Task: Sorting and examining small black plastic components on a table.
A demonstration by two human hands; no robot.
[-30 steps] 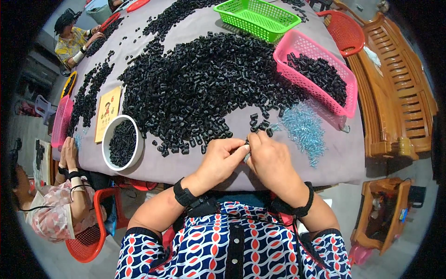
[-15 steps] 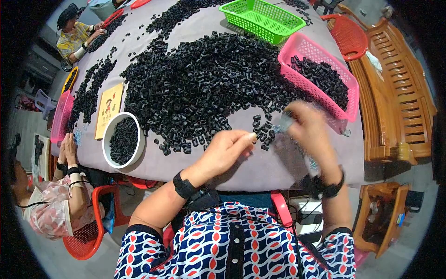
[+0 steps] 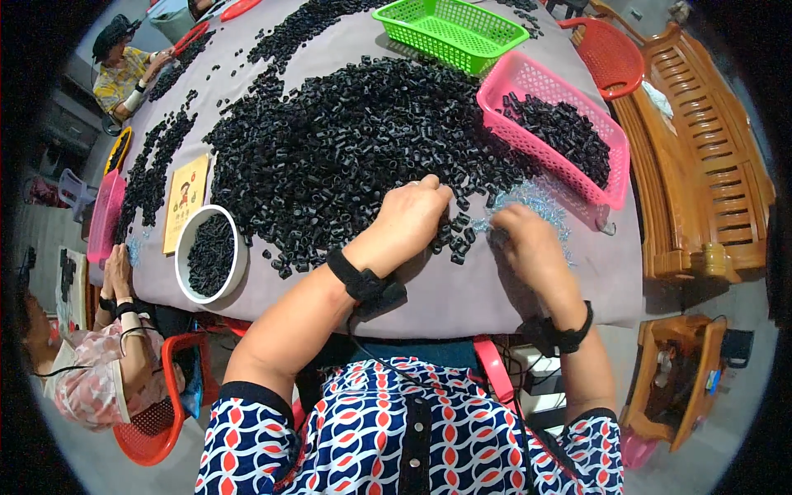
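Note:
A broad heap of small black tube-like pieces (image 3: 355, 140) covers the middle of the cloth-covered table. My left hand (image 3: 412, 216) rests at the near right edge of this heap, back of the hand up, its fingers curled down among the pieces. What its fingertips touch is hidden. My right hand (image 3: 532, 252) is to the right, just above the cloth, with fingers bent together; something dark shows at the fingertips, too small to name. Close beyond it lies a loose patch of thin bluish, shiny scraps (image 3: 549, 213). A few black pieces lie between the two hands.
A pink basket (image 3: 620, 169) holding black pieces stands at right, a green basket (image 3: 450, 33) behind it. At left are a white bowl (image 3: 238, 268) of thin black pieces and a yellow booklet (image 3: 183, 206). Two people sit along the left side. A wooden bench (image 3: 709, 157) is at right.
My left hand has moved forward from the bare cloth onto the heap's edge. My right hand, blurred before, has come down and nearer, uncovering the bluish scraps. The view has shifted slightly.

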